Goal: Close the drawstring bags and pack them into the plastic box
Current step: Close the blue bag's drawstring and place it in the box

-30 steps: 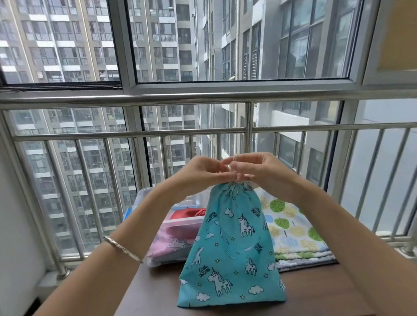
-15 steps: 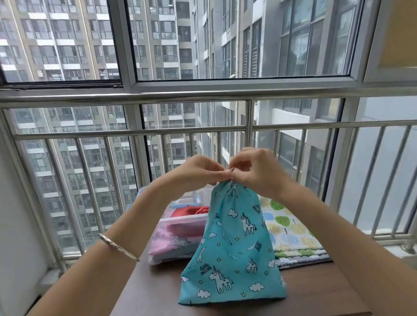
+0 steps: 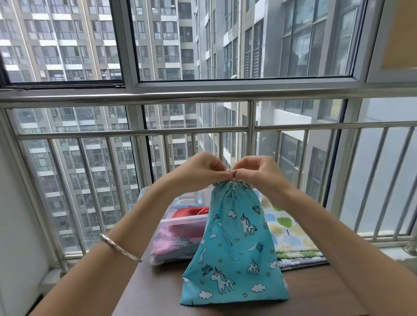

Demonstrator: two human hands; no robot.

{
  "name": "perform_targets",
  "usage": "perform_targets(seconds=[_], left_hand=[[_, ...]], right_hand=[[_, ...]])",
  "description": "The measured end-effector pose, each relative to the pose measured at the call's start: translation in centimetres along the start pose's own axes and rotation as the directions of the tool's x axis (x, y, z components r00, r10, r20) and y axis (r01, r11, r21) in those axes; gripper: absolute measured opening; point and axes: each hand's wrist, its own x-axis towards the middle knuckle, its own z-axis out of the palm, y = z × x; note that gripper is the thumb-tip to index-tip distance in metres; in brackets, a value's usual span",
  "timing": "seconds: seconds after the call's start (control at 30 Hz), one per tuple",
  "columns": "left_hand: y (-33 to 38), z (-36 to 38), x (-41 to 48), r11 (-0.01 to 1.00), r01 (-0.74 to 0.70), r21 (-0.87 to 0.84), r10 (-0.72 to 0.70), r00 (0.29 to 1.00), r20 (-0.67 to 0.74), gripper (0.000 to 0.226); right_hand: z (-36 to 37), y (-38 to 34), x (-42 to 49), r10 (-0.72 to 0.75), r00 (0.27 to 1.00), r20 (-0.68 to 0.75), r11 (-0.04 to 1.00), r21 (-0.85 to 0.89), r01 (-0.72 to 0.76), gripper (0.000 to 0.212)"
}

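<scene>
Both my left hand [image 3: 198, 171] and right hand [image 3: 255, 171] pinch the cinched unicorn bag [image 3: 232, 251], not yet in the part-filled plastic box [image 3: 162, 258]

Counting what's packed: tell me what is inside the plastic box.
Inside the clear plastic box, red fabric and a pink printed bag show. The blue unicorn bag covers its right end; anything there is hidden.

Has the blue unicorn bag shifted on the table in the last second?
No. The blue unicorn bag still stands just left of the folded cloth stack, in front of the plastic box.
</scene>
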Motion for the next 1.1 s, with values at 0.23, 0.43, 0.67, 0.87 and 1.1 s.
perform_targets(seconds=[0.23, 0.43, 0.67, 0.87, 1.1], left_hand=[[0.1, -0.1, -0.1, 1.000, 0.007, 0.014, -0.007, 1.000, 0.011, 0.022], [0.3, -1.0, -0.2, 0.999, 0.003, 0.048, -0.005, 0.999, 0.039, 0.012], [0.0, -0.4, 0.2, 0.996, -0.003, -0.089, 0.004, 1.000, 0.012, 0.022], [-1.3, 0.4, 0.7, 0.965, 0.048, -0.258, -0.042, 0.999, 0.026, 0.021], [-1.3, 0.5, 0.8, 0.950, 0.069, -0.304, -0.068, 0.998, 0.015, 0.027]], right_hand=[[0.2, 0.2, 0.5, 0.136, 0.988, 0.077, 0.976, 0.161, -0.147, 0.020], [-0.1, 0.1, 0.4, 0.240, 0.904, 0.354, 0.716, 0.565, -0.411, 0.027], [0.3, 0.0, 0.8, 0.136, 0.958, 0.254, 0.726, 0.632, -0.271, 0.017], [0.9, 0.2, -0.3, -0.148, 0.984, -0.101, 0.987, 0.052, 0.154, 0.014], [0.6, 0.2, -0.3, -0.250, 0.962, -0.111, 0.947, -0.233, 0.219, 0.037]])
